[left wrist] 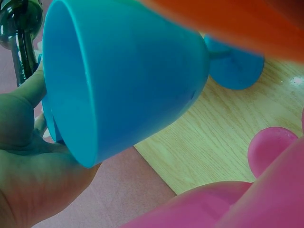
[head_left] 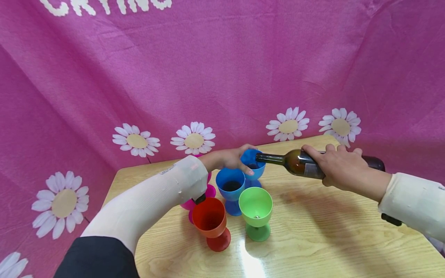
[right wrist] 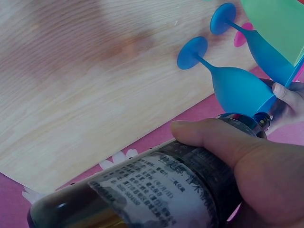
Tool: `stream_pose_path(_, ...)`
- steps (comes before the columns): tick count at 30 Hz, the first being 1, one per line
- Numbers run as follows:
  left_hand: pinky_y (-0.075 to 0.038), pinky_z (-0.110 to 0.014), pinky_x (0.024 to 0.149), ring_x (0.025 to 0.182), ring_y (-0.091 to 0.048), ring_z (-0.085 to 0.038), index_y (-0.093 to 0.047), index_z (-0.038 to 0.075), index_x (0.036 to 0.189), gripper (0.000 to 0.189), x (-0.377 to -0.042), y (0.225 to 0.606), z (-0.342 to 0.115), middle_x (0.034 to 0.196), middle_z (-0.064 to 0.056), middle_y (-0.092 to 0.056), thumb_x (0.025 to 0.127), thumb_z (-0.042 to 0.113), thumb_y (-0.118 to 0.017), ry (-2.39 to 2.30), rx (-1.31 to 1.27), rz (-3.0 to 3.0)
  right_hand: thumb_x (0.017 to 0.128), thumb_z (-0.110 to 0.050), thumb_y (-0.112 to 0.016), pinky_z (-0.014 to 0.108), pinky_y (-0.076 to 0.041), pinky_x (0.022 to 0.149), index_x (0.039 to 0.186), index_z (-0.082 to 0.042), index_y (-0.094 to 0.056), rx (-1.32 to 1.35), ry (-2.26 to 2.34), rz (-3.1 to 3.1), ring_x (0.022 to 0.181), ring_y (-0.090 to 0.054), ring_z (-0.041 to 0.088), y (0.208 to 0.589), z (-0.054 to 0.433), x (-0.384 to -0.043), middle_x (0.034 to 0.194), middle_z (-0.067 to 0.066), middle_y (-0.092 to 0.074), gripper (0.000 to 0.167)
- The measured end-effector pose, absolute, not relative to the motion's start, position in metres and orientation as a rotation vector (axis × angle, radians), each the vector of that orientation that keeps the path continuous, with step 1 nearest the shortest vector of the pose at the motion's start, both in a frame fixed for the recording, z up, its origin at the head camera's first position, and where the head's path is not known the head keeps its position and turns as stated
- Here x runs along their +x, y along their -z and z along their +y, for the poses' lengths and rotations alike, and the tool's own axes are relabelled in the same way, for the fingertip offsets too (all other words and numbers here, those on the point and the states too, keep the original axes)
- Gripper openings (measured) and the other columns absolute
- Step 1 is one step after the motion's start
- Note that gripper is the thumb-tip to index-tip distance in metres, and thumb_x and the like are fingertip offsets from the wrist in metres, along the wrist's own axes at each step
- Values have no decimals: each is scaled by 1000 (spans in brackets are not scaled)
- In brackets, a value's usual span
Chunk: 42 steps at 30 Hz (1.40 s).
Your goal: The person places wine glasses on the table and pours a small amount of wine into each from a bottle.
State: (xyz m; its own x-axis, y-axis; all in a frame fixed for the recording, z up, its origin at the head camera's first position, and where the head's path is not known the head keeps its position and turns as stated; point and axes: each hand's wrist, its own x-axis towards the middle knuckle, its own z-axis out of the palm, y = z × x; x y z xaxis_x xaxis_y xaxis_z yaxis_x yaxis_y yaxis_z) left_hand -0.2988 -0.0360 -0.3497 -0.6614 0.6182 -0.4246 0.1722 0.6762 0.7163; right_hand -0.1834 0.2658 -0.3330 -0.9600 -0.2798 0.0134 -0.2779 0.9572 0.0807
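My right hand [head_left: 340, 166] grips a dark glass wine bottle [head_left: 295, 163] round its body, thumb along the side in the right wrist view. The bottle lies nearly level, its mouth inside the rim of the farther blue goblet [head_left: 258, 173]. Dark liquid shows in that goblet's bowl. My left hand [head_left: 233, 157] holds this goblet by the bowl, thumb on the near side. Just nearer stands a second blue goblet [head_left: 230, 193] with dark liquid in it. In the left wrist view, this nearer blue goblet [left wrist: 142, 71] hides part of the left hand.
An orange-red goblet [head_left: 210, 227] and a green goblet [head_left: 256, 212] stand nearer on the wooden table [head_left: 313, 231]. Pink goblets [head_left: 210, 191] are partly hidden under my left forearm. Behind the table hangs a pink cloth [head_left: 226, 77] with white daisies.
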Motion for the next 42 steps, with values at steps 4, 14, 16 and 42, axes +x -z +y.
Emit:
stream_pose_path(4,-35,-58,118,151,-25,-39,-25,26,161,88,-299,350,-36,164,-16,-26,91,19,-78,-854,607,2214,64,-22,-96,55,-41,56,144,-21,-40,442,123,-3081,79,-54,40,333,265,-183,92,21,-56,98)
stream_pose_path(14,-35,-59,118,152,-24,-40,-23,25,162,89,-299,349,-37,166,-15,-24,92,20,-77,-859,609,2214,63,-19,-95,55,-41,56,144,-21,-40,435,103,-3083,79,-55,40,332,265,-183,91,21,-56,98)
stream_pose_path(16,-35,-59,118,152,-24,-40,-23,24,163,89,-298,348,-37,165,-16,-24,92,20,-77,-860,611,2211,63,-19,-95,55,-41,56,144,-21,-40,434,102,-3085,79,-55,40,332,265,-183,91,21,-56,98)
stream_pose_path(42,-34,-59,118,151,-25,-40,-25,27,161,87,-298,349,-36,164,-15,-26,92,18,-78,-867,596,2206,63,-22,-96,58,-43,57,147,-20,-41,426,140,-3093,80,-55,42,331,264,-182,93,22,-57,100)
